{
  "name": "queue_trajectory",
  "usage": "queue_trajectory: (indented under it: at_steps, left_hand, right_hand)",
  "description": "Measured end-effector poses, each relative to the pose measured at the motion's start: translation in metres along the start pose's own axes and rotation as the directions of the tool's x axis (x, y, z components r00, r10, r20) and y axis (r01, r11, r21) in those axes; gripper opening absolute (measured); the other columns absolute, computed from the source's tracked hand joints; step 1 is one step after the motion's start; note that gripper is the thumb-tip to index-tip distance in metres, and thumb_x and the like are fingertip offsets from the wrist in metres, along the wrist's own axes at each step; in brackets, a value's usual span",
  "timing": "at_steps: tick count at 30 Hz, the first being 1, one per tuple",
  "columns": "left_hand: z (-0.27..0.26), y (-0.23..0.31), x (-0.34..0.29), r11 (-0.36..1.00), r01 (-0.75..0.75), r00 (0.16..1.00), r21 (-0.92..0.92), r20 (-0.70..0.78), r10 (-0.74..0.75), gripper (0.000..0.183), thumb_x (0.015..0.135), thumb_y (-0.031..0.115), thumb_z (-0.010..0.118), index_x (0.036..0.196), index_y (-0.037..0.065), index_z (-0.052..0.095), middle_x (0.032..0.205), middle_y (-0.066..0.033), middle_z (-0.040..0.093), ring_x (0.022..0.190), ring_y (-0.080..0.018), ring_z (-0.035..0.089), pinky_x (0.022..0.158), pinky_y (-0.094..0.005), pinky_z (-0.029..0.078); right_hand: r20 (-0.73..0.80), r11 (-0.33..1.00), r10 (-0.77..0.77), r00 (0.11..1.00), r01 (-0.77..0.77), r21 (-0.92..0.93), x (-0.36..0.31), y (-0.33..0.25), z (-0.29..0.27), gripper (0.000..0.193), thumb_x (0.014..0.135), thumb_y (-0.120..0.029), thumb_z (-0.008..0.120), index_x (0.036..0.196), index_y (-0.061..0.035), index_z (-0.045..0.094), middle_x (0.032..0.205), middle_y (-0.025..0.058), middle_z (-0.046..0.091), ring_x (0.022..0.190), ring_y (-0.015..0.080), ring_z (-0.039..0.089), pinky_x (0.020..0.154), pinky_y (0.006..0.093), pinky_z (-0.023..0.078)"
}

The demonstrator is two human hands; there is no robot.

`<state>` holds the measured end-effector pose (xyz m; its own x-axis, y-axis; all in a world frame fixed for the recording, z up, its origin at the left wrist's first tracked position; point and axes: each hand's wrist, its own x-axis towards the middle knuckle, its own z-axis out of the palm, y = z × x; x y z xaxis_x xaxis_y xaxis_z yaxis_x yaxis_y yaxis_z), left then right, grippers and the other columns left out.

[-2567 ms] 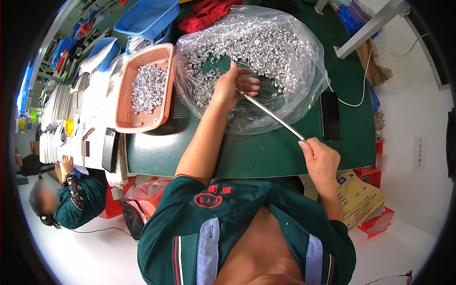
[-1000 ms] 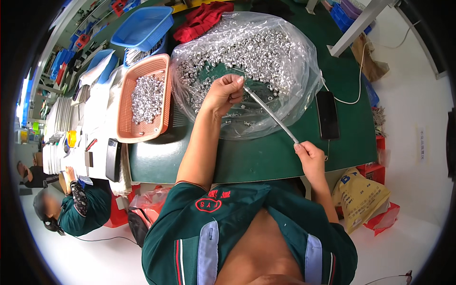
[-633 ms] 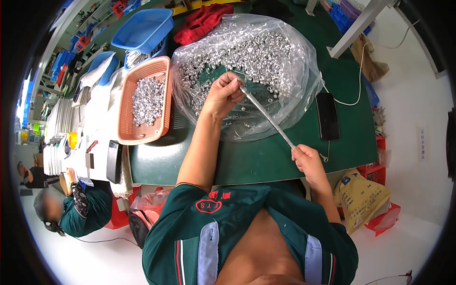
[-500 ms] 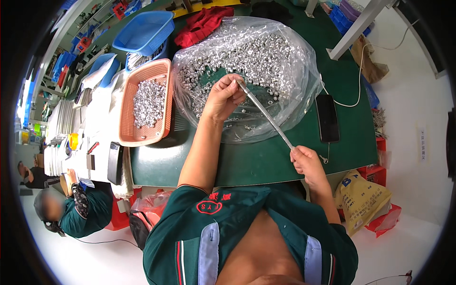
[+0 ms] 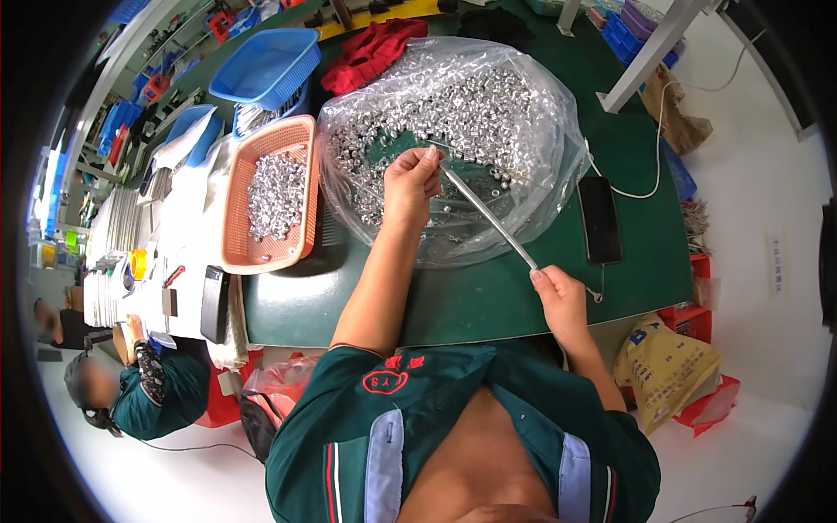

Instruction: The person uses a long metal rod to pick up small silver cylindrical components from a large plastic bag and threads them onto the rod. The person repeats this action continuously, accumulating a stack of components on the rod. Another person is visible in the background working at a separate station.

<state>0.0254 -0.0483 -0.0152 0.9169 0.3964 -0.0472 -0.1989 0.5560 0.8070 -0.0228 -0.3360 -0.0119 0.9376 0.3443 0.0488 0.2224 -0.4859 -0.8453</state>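
My right hand (image 5: 562,305) is closed round the lower end of a slim silver metal rod (image 5: 488,215), which slants up and to the left. At the rod's upper end, my left hand (image 5: 410,187) has thumb and fingers pinched together beside the tip. Whatever small piece may lie in that pinch is hidden. A thin wire-like tip shows just above the fingers. Beneath both the rod and the left hand spreads a clear plastic bag (image 5: 547,199), opened out and full of small, shiny metal rings (image 5: 471,103).
An orange basket (image 5: 228,218) of small metal pieces stands left of the bag, with blue baskets (image 5: 261,74) behind. A phone (image 5: 600,220) lies at right on the green table (image 5: 453,314). Red cloth (image 5: 370,52) lies beyond. A co-worker (image 5: 161,392) sits at far left.
My left hand has shifted slightly down and left and turned so its thumb points upward, drawing back a little from the rod's tip. The right hand keeps its hold on the rod.
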Motion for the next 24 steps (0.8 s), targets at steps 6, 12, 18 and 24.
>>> queue_trajectory:
  at_steps: [6,12,18,24]
  left_hand:
    - [-0.046,0.029,0.022,0.988,-0.144,0.988,-0.064,-0.066,0.140,0.018,0.097,0.020,0.054,0.093,0.004,0.059,0.072,0.0008,0.051,0.051,-0.0058,0.033,0.045,-0.0206,0.028]
    - [-0.023,0.010,0.009,0.904,0.203,0.960,-0.376,0.256,-0.110,0.023,0.097,0.025,0.052,0.104,0.004,0.059,0.081,-0.0034,0.058,0.054,-0.0068,0.035,0.048,-0.0210,0.028]
    - [-0.031,0.008,0.012,0.803,0.320,0.906,-0.502,0.410,-0.105,0.018,0.096,0.021,0.054,0.102,0.005,0.059,0.080,-0.0045,0.057,0.054,-0.0068,0.035,0.048,-0.0210,0.028]
    - [-0.030,0.010,0.008,0.757,0.404,0.884,-0.514,0.431,-0.180,0.018,0.096,0.021,0.054,0.102,0.004,0.058,0.082,-0.0053,0.054,0.056,-0.0071,0.035,0.048,-0.0211,0.028]
  right_hand:
    - [-0.074,0.997,0.074,0.995,-0.074,0.001,-0.005,0.012,-0.020,0.028,0.092,-0.019,0.061,0.072,-0.0015,0.054,0.053,0.0037,0.036,0.052,0.0065,0.034,0.046,0.0286,0.030]
    - [0.020,0.982,0.119,0.993,-0.120,0.145,0.002,-0.001,-0.021,0.028,0.093,-0.018,0.060,0.073,0.0000,0.054,0.058,-0.0037,0.039,0.057,0.0040,0.034,0.049,0.0249,0.029]
    - [0.100,0.965,0.146,0.984,-0.164,0.204,-0.001,0.001,-0.018,0.027,0.093,-0.018,0.060,0.074,0.0008,0.055,0.059,-0.0032,0.041,0.058,0.0042,0.035,0.051,0.0248,0.030]
    - [0.080,0.982,0.082,0.993,-0.095,0.164,0.000,0.002,-0.019,0.026,0.092,-0.017,0.061,0.075,0.0018,0.056,0.058,-0.0025,0.039,0.058,0.0046,0.034,0.050,0.0250,0.029]
